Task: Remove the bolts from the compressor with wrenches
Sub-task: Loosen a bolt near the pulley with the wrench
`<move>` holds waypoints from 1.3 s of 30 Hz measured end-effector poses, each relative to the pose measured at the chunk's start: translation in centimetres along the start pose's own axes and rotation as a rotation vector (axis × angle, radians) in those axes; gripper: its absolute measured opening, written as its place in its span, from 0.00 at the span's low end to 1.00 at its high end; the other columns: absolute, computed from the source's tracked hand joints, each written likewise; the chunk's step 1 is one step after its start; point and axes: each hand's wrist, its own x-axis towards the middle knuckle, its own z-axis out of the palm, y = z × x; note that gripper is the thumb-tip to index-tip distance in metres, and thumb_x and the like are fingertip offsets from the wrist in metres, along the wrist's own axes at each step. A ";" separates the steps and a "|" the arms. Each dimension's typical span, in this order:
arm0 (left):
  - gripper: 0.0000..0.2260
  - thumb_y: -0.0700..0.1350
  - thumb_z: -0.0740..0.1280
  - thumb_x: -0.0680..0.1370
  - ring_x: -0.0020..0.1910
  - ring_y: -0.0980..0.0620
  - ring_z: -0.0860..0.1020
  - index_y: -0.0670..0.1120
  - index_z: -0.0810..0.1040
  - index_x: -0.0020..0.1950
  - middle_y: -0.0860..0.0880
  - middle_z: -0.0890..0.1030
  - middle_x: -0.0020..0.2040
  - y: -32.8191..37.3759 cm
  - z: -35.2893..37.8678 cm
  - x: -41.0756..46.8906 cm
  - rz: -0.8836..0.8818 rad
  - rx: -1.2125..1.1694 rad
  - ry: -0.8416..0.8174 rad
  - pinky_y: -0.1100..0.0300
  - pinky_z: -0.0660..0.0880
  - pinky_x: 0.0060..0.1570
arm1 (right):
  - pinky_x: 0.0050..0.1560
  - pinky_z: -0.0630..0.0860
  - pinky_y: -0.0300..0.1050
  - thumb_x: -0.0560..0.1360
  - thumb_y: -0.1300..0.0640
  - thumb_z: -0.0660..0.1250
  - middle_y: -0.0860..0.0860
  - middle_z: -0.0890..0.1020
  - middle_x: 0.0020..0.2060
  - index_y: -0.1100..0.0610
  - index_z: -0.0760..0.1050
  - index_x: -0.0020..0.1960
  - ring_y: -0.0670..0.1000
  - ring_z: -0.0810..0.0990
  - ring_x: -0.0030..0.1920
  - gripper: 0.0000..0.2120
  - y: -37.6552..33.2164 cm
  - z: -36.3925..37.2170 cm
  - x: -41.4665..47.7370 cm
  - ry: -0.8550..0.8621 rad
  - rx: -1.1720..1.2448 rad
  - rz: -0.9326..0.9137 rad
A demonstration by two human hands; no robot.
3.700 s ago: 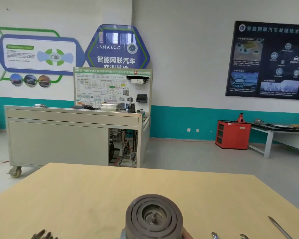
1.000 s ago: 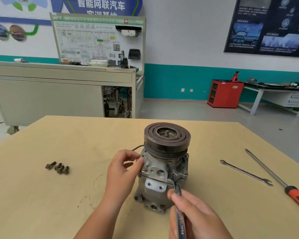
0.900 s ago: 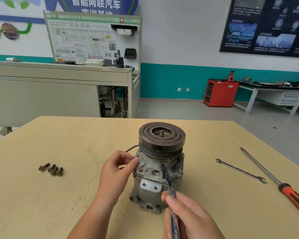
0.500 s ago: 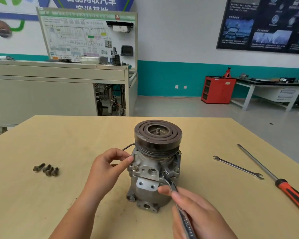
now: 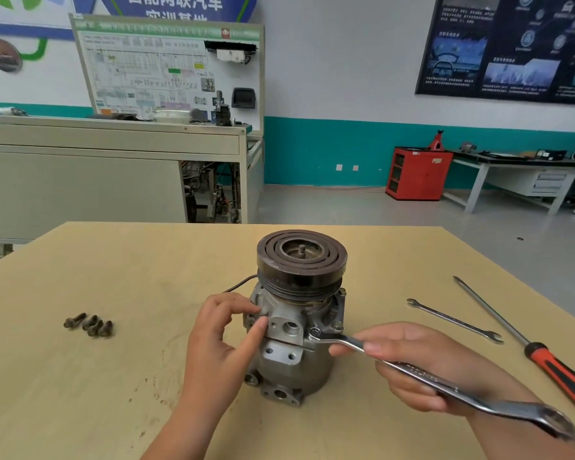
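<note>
Four removed bolts [image 5: 88, 325] lie 9 o'clock of compressor [image 5: 292, 366]; at least one remains. Right hand [image 5: 422, 366] fingers curl round wrench [image 5: 425, 377] seated on it; left hand [image 5: 219, 340] grips housing.

An automotive training workshop: wiring-diagram trainer stand [image 5: 170, 71], red tool cabinet [image 5: 419, 174], car-technology wall posters [image 5: 512, 48], far steel workbench [image 5: 518, 167].

We see the compressor [image 5: 297, 327] standing upright mid-tabletop [image 5: 146, 260], hemmed in on its near sides. Our left grip [image 5: 216, 343] pinches at its left flank, and our right grip [image 5: 435, 350] holds a wrench [image 5: 422, 373] slanting across the right approach. Four bolts [image 5: 88, 325] lie well to the left. A thin wrench [image 5: 455, 322] and a screwdriver [image 5: 551, 366] lie to the right. Bare wood stretches behind the compressor and between it and the bolts.
</note>
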 end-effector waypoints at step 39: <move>0.08 0.57 0.63 0.72 0.55 0.56 0.77 0.59 0.81 0.44 0.59 0.79 0.49 -1.8 -0.7 1.0 -0.023 -0.133 -0.261 0.51 0.74 0.56 | 0.17 0.58 0.30 0.68 0.58 0.59 0.52 0.59 0.14 0.68 0.81 0.42 0.45 0.58 0.11 0.16 3.5 3.2 -1.5 0.372 0.533 -0.179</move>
